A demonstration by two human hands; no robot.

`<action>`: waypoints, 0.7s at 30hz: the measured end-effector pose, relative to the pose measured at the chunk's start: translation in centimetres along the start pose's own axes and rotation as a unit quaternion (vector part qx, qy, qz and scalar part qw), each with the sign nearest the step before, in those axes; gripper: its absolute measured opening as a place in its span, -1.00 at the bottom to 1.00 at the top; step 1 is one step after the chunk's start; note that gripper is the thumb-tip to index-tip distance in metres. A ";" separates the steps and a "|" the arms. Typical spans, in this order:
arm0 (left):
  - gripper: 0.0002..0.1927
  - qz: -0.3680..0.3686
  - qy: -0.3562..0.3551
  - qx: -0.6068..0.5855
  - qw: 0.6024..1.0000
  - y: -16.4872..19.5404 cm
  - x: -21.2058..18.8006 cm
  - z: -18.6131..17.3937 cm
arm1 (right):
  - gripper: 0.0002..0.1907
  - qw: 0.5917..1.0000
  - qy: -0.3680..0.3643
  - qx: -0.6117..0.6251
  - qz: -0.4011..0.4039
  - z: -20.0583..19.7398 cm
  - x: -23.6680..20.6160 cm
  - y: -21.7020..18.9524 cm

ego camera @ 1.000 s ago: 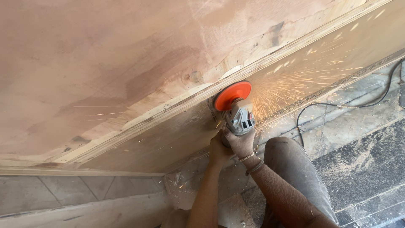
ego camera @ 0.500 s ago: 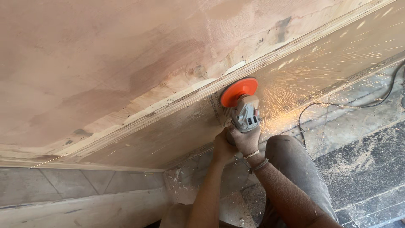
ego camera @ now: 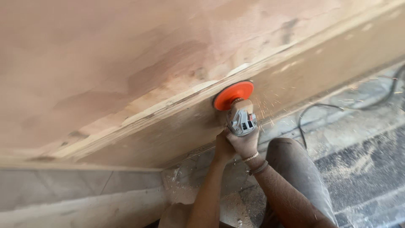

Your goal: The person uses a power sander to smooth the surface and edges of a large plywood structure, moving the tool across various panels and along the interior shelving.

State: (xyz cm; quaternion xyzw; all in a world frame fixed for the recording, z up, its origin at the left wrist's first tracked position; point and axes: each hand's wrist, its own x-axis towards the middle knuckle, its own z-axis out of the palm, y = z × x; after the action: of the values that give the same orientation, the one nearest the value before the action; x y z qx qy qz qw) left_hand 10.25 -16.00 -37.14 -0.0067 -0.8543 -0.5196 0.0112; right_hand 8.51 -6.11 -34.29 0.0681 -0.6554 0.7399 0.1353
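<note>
A grey angle grinder point(ego camera: 241, 118) with an orange disc point(ego camera: 233, 95) presses against the edge of a large wooden panel point(ego camera: 139, 71). A few sparks fly off to the right of the disc. My right hand point(ego camera: 246, 142) wraps the grinder's body from below, with bands on its wrist. My left hand point(ego camera: 222, 145) grips the same tool from the left side, partly hidden behind the right hand. Both forearms reach up from the bottom of the view.
My bent knee in grey trousers point(ego camera: 297, 169) is just right of my arms. A black power cord point(ego camera: 320, 107) trails over the tiled floor point(ego camera: 363, 169), which carries sawdust. A pale board point(ego camera: 76, 207) lies at the lower left.
The grinder and both hands have shifted slightly right along the panel's edge. The shower of sparks is much thinner now than one second ago.
</note>
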 end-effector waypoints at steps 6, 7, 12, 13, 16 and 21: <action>-0.58 0.029 0.044 0.022 0.998 -3.1 0.3 -0.9 | -0.41 0.993 -0.062 -0.077 -0.061 2.3 -0.1 -1.8; -0.57 0.021 0.044 0.017 0.999 -3.4 0.3 -0.9 | -0.41 0.993 -0.070 -0.073 -0.059 2.5 -0.1 -2.1; -0.60 0.042 0.053 0.032 0.997 -4.0 -0.1 -1.2 | -0.46 0.989 -0.080 -0.115 -0.050 3.1 -0.7 -2.2; -0.61 0.040 0.051 0.050 0.997 -4.1 -0.3 -1.3 | -0.42 0.986 -0.087 -0.120 -0.070 3.2 -0.9 -1.9; -0.57 0.014 0.042 0.035 0.998 -4.2 -1.1 -1.5 | -0.33 0.977 -0.100 -0.153 -0.113 3.8 -1.5 -0.8; -0.55 0.122 0.066 -0.115 0.984 -4.9 -2.5 -2.3 | -0.13 0.947 -0.112 -0.286 -0.090 5.8 -2.4 0.4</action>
State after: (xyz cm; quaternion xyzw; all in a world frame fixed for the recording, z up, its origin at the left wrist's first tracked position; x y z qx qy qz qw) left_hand 12.65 -20.32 -40.54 -0.0783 -0.7788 -0.6085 0.1302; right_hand 10.24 -12.16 -34.54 0.1678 -0.8417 0.4936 0.1403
